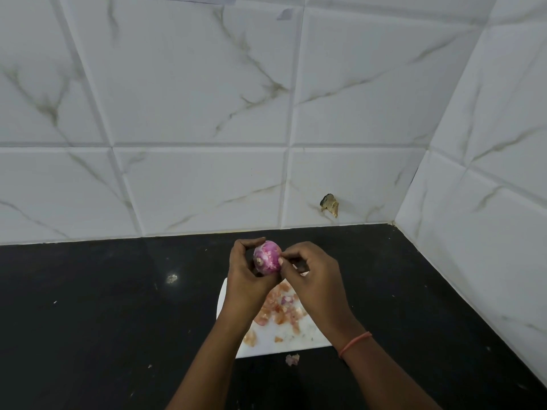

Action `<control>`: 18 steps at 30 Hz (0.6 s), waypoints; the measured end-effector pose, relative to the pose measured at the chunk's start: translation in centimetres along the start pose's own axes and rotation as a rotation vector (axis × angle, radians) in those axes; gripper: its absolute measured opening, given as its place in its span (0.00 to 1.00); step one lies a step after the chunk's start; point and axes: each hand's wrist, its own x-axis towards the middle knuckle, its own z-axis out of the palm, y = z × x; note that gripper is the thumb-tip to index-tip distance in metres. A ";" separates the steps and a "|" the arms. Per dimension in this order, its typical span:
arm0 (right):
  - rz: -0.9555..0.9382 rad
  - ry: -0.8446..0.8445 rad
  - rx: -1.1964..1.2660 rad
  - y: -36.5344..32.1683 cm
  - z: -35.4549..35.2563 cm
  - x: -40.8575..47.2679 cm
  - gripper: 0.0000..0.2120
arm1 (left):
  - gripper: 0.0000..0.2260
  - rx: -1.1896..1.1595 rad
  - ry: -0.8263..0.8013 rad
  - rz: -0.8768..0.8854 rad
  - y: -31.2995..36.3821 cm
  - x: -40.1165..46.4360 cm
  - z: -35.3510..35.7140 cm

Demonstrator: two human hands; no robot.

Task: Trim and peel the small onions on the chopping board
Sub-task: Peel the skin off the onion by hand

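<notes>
Both hands' grip curled round one onion point(267, 257), left hand point(245, 276) cupping, right hand point(310, 276) pinching skin.

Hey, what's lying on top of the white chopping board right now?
Loose orange-pink onion skins are scattered over the chopping board. The left hand and right hand hold the onion above it, and they and the forearms cover part of the board.

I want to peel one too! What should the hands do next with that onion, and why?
Probably pull away the bit of skin the right hand is pinching. The left hand holds the onion up over the chopping board, and pale patches of skin still cling to it, so peeling isn't finished.
</notes>
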 end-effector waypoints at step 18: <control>0.024 -0.183 -0.235 0.5 0.0 0.8 0.04 | 0.29 0.106 0.000 0.105 -0.8 0.3 -0.2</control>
